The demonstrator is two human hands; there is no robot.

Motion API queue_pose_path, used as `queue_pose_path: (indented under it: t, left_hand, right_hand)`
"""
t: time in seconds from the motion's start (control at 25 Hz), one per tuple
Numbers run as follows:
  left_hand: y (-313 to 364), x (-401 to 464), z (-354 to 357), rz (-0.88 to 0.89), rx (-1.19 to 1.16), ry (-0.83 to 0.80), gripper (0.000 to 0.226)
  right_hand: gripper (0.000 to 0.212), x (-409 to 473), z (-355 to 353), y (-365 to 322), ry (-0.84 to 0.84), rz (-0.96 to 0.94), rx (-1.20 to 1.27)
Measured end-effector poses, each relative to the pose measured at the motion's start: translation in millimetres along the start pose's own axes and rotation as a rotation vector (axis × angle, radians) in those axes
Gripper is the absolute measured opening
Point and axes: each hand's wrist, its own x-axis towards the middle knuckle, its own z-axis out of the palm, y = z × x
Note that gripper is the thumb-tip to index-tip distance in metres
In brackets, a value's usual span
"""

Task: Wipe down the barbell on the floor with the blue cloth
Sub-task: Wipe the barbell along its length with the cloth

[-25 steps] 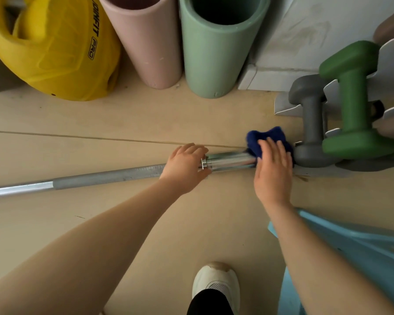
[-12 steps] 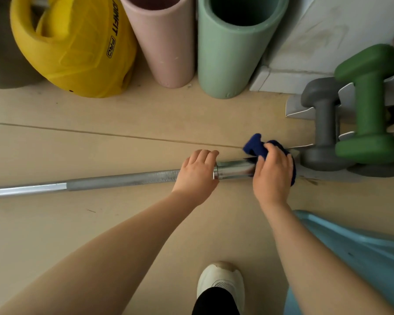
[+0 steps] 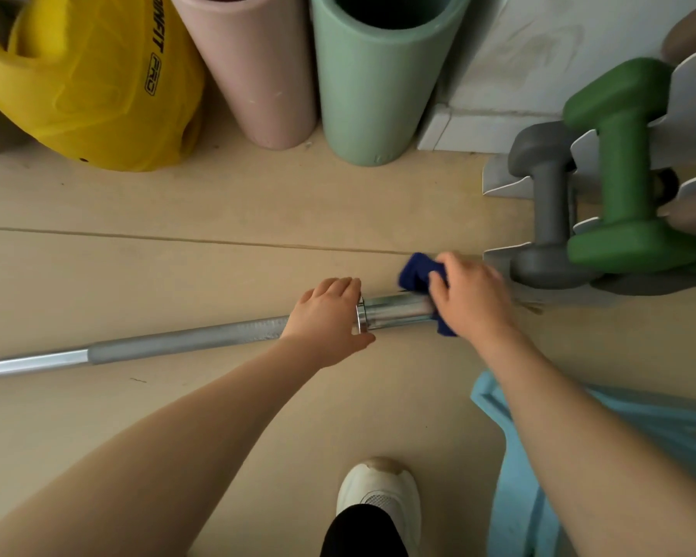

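A long steel barbell (image 3: 185, 341) lies across the tan floor from the left edge toward the right, with a shiny sleeve (image 3: 396, 311) at its right end. My left hand (image 3: 326, 317) grips the bar just left of the sleeve collar. My right hand (image 3: 473, 295) presses a dark blue cloth (image 3: 416, 275) around the right part of the sleeve. The cloth sticks out above my fingers and below my palm. The bar's right tip is hidden under hand and cloth.
A rack holding a grey dumbbell (image 3: 547, 207) and a green dumbbell (image 3: 623, 166) stands just right of the sleeve. Behind are a yellow ball (image 3: 89, 78), a pink roller (image 3: 254, 70) and a green roller (image 3: 378, 82). A light blue mat (image 3: 527, 496) and my white shoe (image 3: 378, 492) lie near me.
My right hand has slid the cloth leftward along the sleeve, away from the dumbbell rack. My left hand keeps its grip at the collar.
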Motion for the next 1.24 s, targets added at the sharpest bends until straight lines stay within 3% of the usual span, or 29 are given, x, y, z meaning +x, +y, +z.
queue_pose_path:
  t: [0.08, 0.2, 0.36, 0.44, 0.56, 0.76, 0.92, 1.08, 1.24]
  left_hand:
    - [-1, 2, 1, 0.003, 0.008, -0.045, 0.072]
    - [1, 1, 6, -0.032, -0.044, -0.033, 0.075]
    - [6, -8, 18, -0.034, -0.022, 0.062, 0.072]
    - [7, -12, 25, -0.03, -0.019, 0.097, 0.072]
    - [8, -20, 36, -0.04, -0.041, 0.157, 0.068]
    - [7, -25, 43, -0.002, 0.006, 0.218, 0.075]
    - [4, -25, 37, 0.048, 0.044, 0.231, 0.079]
    - [5, -24, 33, 0.023, 0.002, 0.162, 0.069]
    - [-1, -19, 27, -0.013, -0.036, 0.148, 0.071]
  right_hand:
    - [0.028, 3, -1, 13, -0.026, 0.209, 0.001]
    - [0.028, 14, 2, 6, -0.113, 0.329, -0.03]
    - [0.03, 10, -1, -23, -0.184, 0.184, -0.052]
    - [0.028, -6, 8, -54, -0.1, 0.064, -0.022]
    - [0.025, -31, 28, -97, 0.035, 0.082, 0.091]
    - [0.029, -46, 26, -51, 0.068, -0.158, 0.052]
    - [0.039, -30, 13, 8, 0.149, 0.196, 0.002]
    - [0.04, -27, 16, 4, 0.248, 0.52, 0.113]
    - [0.026, -38, 29, -48, 0.312, 0.282, 0.113]
